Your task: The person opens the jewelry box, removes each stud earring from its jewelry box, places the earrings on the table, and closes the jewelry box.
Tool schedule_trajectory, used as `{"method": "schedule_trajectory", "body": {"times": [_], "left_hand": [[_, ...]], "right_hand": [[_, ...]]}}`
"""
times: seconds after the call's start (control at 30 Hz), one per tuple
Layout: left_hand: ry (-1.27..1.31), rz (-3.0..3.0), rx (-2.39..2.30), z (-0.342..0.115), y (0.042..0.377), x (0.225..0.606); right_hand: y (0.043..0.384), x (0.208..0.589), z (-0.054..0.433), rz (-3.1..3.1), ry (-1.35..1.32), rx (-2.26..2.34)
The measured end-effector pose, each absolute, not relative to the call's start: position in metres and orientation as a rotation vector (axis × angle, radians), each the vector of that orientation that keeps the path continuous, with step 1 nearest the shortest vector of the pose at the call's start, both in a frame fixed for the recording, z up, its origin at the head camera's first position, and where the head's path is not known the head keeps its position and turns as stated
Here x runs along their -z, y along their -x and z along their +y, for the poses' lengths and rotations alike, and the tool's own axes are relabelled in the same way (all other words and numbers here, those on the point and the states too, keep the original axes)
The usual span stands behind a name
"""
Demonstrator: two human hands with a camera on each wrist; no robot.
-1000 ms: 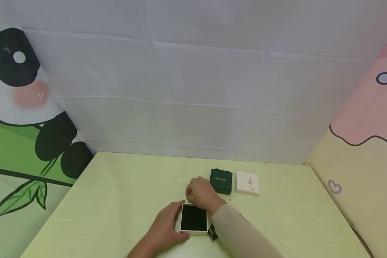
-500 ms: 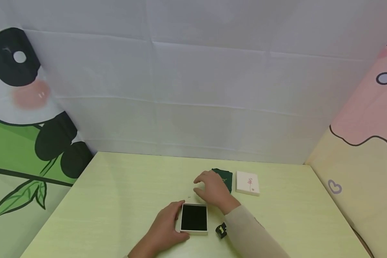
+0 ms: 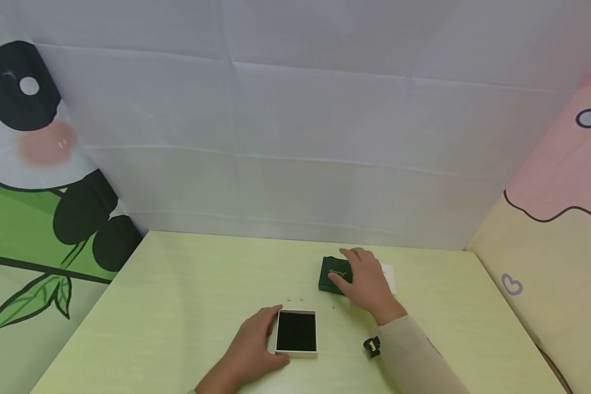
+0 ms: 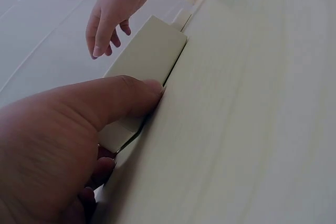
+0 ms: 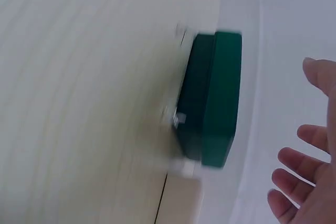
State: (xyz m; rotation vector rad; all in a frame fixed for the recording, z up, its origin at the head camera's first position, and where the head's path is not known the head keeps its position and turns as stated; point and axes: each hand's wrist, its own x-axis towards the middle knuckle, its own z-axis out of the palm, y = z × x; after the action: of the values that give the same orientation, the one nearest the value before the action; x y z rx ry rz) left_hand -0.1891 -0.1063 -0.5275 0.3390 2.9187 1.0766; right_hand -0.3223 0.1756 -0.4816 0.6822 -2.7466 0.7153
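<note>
My left hand (image 3: 250, 345) holds a shallow white box (image 3: 296, 354) by its left side, with the thumb at the near edge and the other fingers toward the back. A black pad (image 3: 296, 331) fills the box. In the left wrist view the thumb presses along the outer wall of the white box (image 4: 149, 51). Fingers spread and holding nothing, my right hand (image 3: 369, 282) overlaps a dark green lidded box (image 3: 331, 268) and a white box with a printed flower (image 3: 389, 276). In the right wrist view, the green box (image 5: 218, 98) stands apart from those fingers.
Two tiny thin items (image 3: 289, 300) lie just behind the open box, and another tiny item (image 3: 332, 307) lies to their right. A black device (image 3: 372, 347) shows beside the right sleeve. A white cloth wall (image 3: 295, 186) rises behind the pale table (image 3: 202, 284).
My right hand has moved right, from behind the open box to over the green and flower boxes, its fingers spreading. Tiny items now show where it was. The left hand has stayed put.
</note>
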Motion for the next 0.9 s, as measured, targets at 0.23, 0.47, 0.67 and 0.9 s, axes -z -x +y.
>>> {"method": "schedule_trajectory", "body": {"times": [0.23, 0.47, 0.67, 0.9], "left_hand": [[-0.306, 2.897, -1.093, -0.105, 0.188, 0.527], [-0.307, 2.903, -1.086, -0.105, 0.189, 0.527], [-0.317, 2.925, -1.086, -0.103, 0.193, 0.528], [-0.276, 2.905, -1.103, -0.099, 0.197, 0.526]], "right_hand": [[0.329, 0.494, 0.218, -2.812, -0.494, -0.732], [0.336, 0.507, 0.248, -2.924, -0.37, -0.68], [0.345, 0.511, 0.256, -2.988, -0.403, -0.667], [0.356, 0.511, 0.253, -3.049, -0.429, -0.664]]}}
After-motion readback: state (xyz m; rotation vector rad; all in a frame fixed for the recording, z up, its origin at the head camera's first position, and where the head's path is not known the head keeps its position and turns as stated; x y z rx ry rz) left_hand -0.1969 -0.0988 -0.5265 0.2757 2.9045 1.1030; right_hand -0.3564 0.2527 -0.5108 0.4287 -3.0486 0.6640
